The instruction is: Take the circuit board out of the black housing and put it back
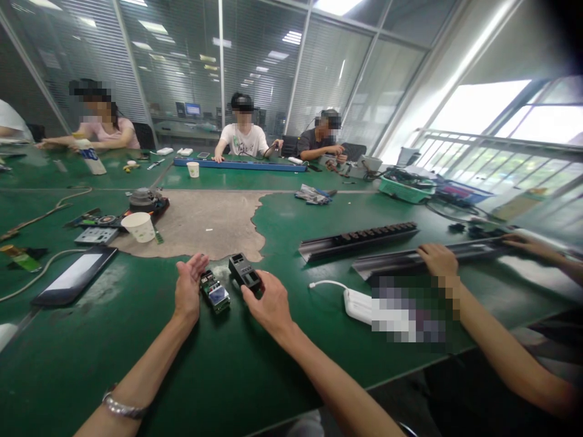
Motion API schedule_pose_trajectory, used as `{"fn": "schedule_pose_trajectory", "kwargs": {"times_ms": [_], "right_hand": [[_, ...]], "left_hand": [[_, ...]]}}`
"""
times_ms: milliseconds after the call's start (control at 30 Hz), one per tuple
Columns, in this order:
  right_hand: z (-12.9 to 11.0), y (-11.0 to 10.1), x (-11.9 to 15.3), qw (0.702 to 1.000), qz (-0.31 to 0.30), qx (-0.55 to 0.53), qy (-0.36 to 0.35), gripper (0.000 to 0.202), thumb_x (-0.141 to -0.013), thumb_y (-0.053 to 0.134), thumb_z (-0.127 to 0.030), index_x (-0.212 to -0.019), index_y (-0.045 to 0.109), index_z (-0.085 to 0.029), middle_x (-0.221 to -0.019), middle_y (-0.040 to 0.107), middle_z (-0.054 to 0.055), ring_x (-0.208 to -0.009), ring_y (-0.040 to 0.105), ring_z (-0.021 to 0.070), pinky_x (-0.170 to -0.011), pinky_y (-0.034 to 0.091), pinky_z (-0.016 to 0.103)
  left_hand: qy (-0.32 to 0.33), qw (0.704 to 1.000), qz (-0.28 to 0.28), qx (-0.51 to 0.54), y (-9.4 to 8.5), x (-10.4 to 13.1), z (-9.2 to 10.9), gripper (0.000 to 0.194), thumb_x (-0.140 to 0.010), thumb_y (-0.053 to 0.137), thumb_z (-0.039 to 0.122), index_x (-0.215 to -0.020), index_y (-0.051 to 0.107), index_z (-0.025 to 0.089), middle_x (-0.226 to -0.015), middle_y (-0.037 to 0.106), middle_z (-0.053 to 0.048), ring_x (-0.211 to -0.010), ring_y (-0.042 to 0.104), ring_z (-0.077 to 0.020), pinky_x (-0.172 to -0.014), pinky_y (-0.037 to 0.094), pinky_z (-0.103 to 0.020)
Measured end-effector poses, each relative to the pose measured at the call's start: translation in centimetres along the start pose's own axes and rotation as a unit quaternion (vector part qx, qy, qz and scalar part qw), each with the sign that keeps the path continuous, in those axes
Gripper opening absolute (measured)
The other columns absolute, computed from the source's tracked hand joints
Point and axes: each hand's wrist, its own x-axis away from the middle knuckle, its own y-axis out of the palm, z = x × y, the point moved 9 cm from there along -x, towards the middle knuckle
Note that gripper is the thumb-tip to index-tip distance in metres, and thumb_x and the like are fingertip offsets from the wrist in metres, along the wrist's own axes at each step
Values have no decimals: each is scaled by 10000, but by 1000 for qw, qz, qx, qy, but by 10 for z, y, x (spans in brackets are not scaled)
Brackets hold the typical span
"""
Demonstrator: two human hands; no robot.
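Just left of frame centre, my right hand (pixel 272 303) pinched the black rectangular plastic casing (pixel 245 273); green shiny-topped circuit board (pixel 215 292) lay beside it. My left hand (pixel 188 292), fingers loosely extended: board contact unclear. I judged the step as handling both pieces apart; next move wanted gentle edge grip. Upper left, white bottle (pixel 93 159), blue lettering unreadable.

Tally. Own hands: left hand (pixel 186 291) plus right hand (pixel 272 303) = two. Exposed circuit-board unit (pixel 215 294): one. Black casing (pixel 245 272): one. Metal bracelet (pixel 124 406): one. Paper cups (pixel 141 229): two. Yellow-capped bottle (pixel 92 158): one. Lit-screen slab (pixel 73 276): one. Dark metal channels (pixel 392 262): two. Long blue bar (pixel 241 164): one. Green basket (pixel 407 192): one; contents too jumbled to count. Co-workers opposite (pixel 246 139): three, plus a fourth cut off at left edge. Co-worker hands at right (pixel 438 261): two.
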Motion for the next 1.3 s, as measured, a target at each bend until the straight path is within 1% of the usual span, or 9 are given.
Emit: {"fn": "schedule_pose_trajectory", "kwargs": {"times_ms": [133, 300, 467, 567, 733, 800, 900, 1067, 1300], "right_hand": [[13, 11, 8, 1000, -9, 18, 7, 363, -819, 625, -324, -1146, 598, -168, -1040, 655, 104, -985, 598, 256, -900, 469, 384], [18, 15, 14, 999, 2, 34, 8, 617, -751, 700, -396, -1272, 512, -124, -1146, 607, 160, -1081, 549, 307, -944, 449, 454], [18, 14, 13, 1000, -3, 18, 10, 411, -789, 662, -315, -1165, 589, -169, -1074, 633, 123, -1019, 576, 280, -916, 462, 436], [15, 8, 10, 1000, 2, -15, 24, 354, -792, 670, -307, -1120, 617, -183, -1032, 651, 97, -986, 594, 262, -897, 475, 404], [-10, -2, 5, 995, -2, -102, 19, 325, -822, 660, -311, -1128, 613, -213, -998, 666, 46, -848, 615, 193, -764, 504, 302], [-27, 0, 4, 992, -20, -124, 0, 323, -812, 676, -314, -1115, 616, -217, -982, 671, 34, -813, 614, 177, -718, 500, 275], [-44, 6, 2, 992, -34, -117, -18, 265, -799, 692, -333, -1031, 640, -215, -932, 677, 29, -818, 614, 186, -734, 492, 285], [-53, 19, 2, 996, -38, -77, -25, 294, -776, 711, -355, -1014, 636, -200, -940, 672, 54, -847, 615, 210, -769, 484, 316], [-60, 31, 7, 996, -69, -32, -37, 320, -764, 721, -393, -989, 619, -189, -919, 652, 66, -871, 609, 226, -807, 485, 347]], "left_hand": [[-6, 1000, -14, 4, 3, -1, -1, 737, -883, 259, 700, -1240, 567, 134, -1288, 607, -183, -1234, 552, -252, -1108, 307, -437], [-9, 1000, -21, 2, 6, 0, -1, 738, -876, 272, 707, -1248, 563, 140, -1291, 606, -181, -1249, 539, -262, -1107, 305, -450], [-10, 1000, -23, -3, 8, 3, 0, 728, -885, 263, 697, -1244, 569, 142, -1294, 605, -176, -1253, 534, -263, -1108, 300, -448], [-10, 1000, -20, 1, 7, 3, -1, 722, -888, 265, 691, -1247, 569, 142, -1287, 612, -170, -1247, 538, -261, -1108, 299, -448], [-14, 1000, -16, 11, 6, 3, -3, 729, -883, 273, 697, -1251, 564, 140, -1278, 614, -177, -1227, 552, -264, -1090, 329, -458], [-9, 1000, -16, 14, 6, 3, -2, 727, -880, 271, 702, -1259, 559, 152, -1287, 608, -174, -1230, 550, -256, -1087, 339, -447], [-5, 1000, -1, 15, 1, 2, -1, 712, -881, 267, 703, -1271, 550, 179, -1312, 593, -159, -1246, 537, -246, -1076, 360, -427], [-1, 1000, 15, 12, -5, 2, 0, 672, -890, 276, 687, -1293, 529, 212, -1330, 583, -138, -1249, 538, -237, -1046, 403, -403], [26, 999, 24, 4, -6, 3, 5, 676, -898, 281, 673, -1275, 556, 184, -1299, 606, -149, -1233, 550, -249, -1065, 372, -431]]}}
